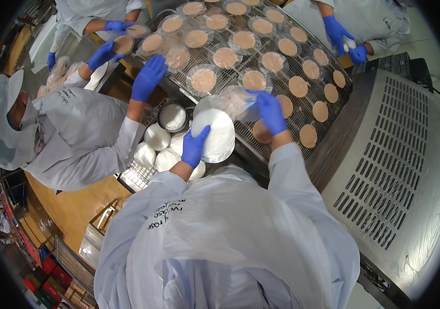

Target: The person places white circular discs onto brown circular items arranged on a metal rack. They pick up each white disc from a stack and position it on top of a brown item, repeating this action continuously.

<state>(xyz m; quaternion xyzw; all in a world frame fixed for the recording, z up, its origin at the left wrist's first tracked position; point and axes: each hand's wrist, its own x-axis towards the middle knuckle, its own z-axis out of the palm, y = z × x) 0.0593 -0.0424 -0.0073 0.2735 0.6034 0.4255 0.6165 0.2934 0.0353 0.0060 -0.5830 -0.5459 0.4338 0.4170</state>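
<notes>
My left hand [194,147], in a blue glove, is closed round the near-left edge of a thick stack of round white film sheets [219,136]. My right hand [271,110], gloved the same, pinches a clear round plastic sheet [238,103]. That sheet looks blurred and spans from the stack's top to the edge of the mesh belt. Flat, round, brown patties [254,81] lie in rows on the wire mesh conveyor belt [294,121] in front of me. Those on the left and middle rest on clear round sheets; several at the right are bare. One patty [262,132] sits just below my right wrist.
Left of my stack, a wire rack holds white bundles [157,137] and a round metal container [172,117]. A co-worker's gloved hand [150,77] reaches over the belt's left edge. Other workers stand at the far side. A slotted metal housing [385,165] bounds the right.
</notes>
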